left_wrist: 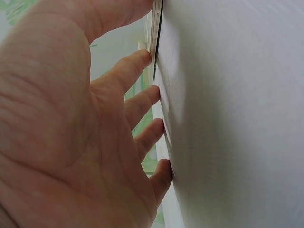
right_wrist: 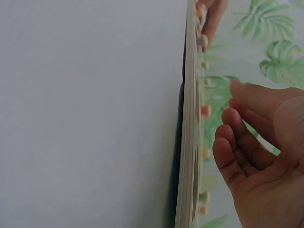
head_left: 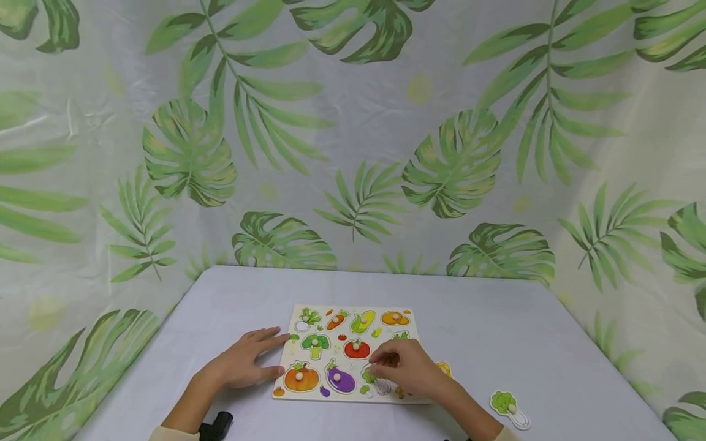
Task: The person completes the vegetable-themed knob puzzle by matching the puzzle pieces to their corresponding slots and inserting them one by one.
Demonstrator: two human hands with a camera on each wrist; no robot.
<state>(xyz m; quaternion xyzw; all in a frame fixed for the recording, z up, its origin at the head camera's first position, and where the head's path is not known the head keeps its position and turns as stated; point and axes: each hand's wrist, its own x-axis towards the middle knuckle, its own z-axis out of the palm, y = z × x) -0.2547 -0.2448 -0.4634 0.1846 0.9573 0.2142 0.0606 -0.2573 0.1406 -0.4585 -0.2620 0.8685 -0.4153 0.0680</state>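
A pale puzzle board with knobbed vegetable pieces lies flat on the table. Fingers spread, my left hand rests at its left edge; the left wrist view shows the thumb and index finger against the board's side. Above the board's lower right part hovers my right hand, fingers loosely bent, with no piece visible in them. In the right wrist view this hand is apart from the knobs. Nearest its fingertips are the purple eggplant piece, the red tomato piece and a green printed area.
A bok choy piece lies on the white table, right of the board. A yellow piece shows partly behind the right hand, by the board's right edge. A leaf-patterned curtain surrounds the table's back and sides.
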